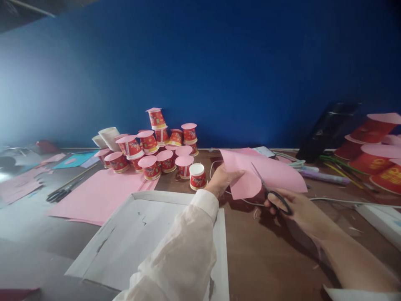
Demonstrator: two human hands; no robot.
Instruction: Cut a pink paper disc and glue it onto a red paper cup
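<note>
My left hand [222, 179] pinches the left edge of a pink paper sheet [275, 171], holding it up above the brown table. My right hand [290, 205] grips black-handled scissors [271, 190] whose blades are parted and bite into the sheet from below, beside a rounded flap of the paper. A single red paper cup [198, 176], open side down with a white base, stands just left of my left hand.
A pile of upturned red cups [156, 148] topped with pink discs stands at the back. Pink sheets [100, 194] and a second pair of scissors [61, 193] lie left. A white tray [138, 234] lies near me. More cups [376, 154] and pens [326, 175] sit right.
</note>
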